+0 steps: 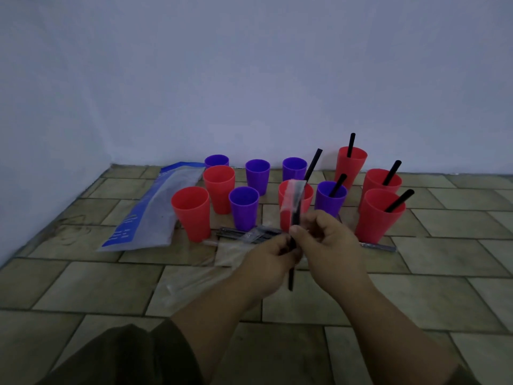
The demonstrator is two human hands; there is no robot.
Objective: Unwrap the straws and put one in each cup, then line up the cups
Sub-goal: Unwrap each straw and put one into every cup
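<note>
Black straw (pixel 290 276), half inside its clear wrapper (pixel 291 195), is pinched by left grip (pixel 273 254) and right grip (pixel 330 240) above the floor. Unwrapping is underway; next, strip the wrapper and stand the straw in an empty cup (pixel 191 212).

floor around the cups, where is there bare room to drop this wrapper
Bare tiles lie right of the red cups with straws, out to the wall, and near left, in front of the blue bag. Crowded: between the cups, and just before them, where wrapped straws and clear wrappers lie.
</note>
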